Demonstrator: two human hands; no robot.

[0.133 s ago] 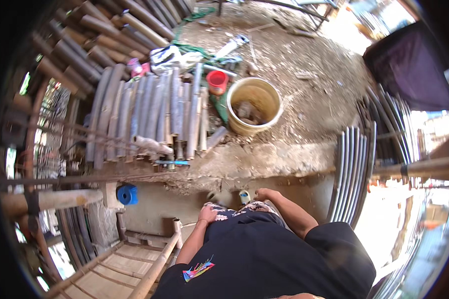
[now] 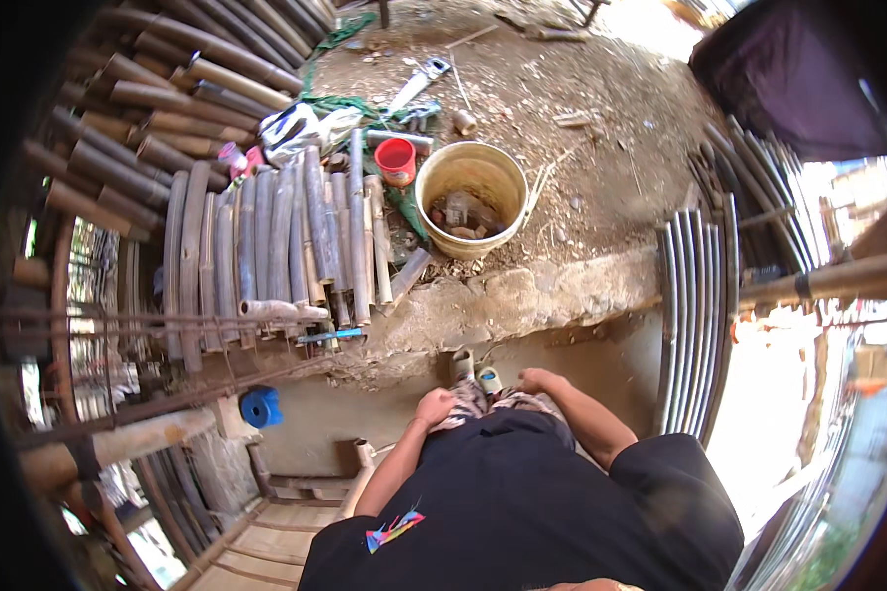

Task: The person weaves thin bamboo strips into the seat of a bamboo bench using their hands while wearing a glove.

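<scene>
Bare dirt yard (image 2: 601, 148), chips scattered over it, ends at a rough broken concrete ledge (image 2: 562, 295). Grey-brown cut bamboo poles (image 2: 276, 236) lie in a row at left. Right of them: small red plastic cup (image 2: 395, 163), then round cream plastic bucket (image 2: 475, 169), brown chunks (image 2: 466, 214) inside. Blue plastic cylinder (image 2: 261, 406) lower left, below the ledge.

Person wears dark T-shirt (image 2: 532, 492); pale patterned trousers (image 2: 471, 397) show between the hands, above the shirt hem. Left hand (image 2: 437, 406) is at the left trouser leg, right hand (image 2: 539, 381) just beside the right one. Fingers look curled on both; can't tell if closed or gripping.
</scene>
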